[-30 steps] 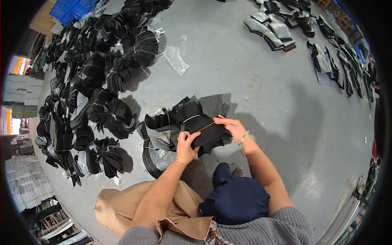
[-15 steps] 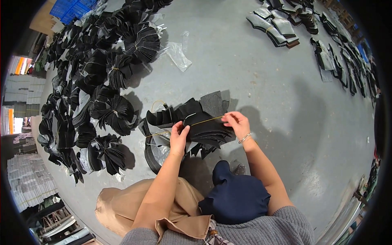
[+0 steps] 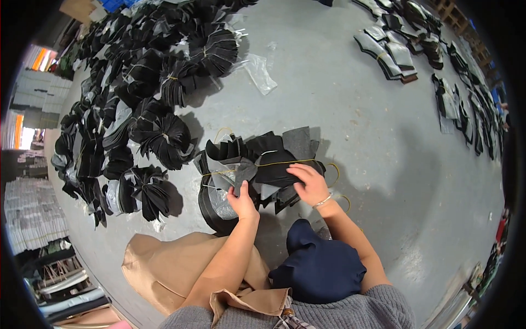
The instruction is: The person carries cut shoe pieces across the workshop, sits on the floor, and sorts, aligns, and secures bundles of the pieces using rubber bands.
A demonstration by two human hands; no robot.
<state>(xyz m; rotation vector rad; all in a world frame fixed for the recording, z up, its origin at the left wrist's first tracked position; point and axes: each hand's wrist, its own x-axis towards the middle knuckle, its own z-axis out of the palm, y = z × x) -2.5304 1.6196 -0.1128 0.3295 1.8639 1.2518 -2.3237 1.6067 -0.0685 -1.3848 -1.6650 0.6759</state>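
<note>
A bundle of black and dark grey cut fabric pieces (image 3: 274, 174) lies on the floor in front of me. Yellow cord (image 3: 285, 162) runs across its top, and a loose loop of it sticks out at the right. On the bundle's right part, my right hand (image 3: 311, 185) rests with fingers stretched out over the black layers, just below the cord. My left hand (image 3: 243, 204) is at the near edge, thumb and fingers apart, its tips by a grey piece (image 3: 245, 171). Clear plastic (image 3: 222, 205) shows beside the left hand, among the pieces.
Many tied black fabric bundles (image 3: 164, 134) are heaped along the left. More black and grey stacks (image 3: 386, 55) lie at the far right. A clear plastic bag (image 3: 260, 74) sits on the grey floor (image 3: 367, 137) beyond the bundle. Tan cloth (image 3: 170, 263) covers my lap.
My right hand has let go of the cord and come down onto the bundle. My left hand has moved slightly nearer me, off the cord. The cord's loose end now curls at the right.
</note>
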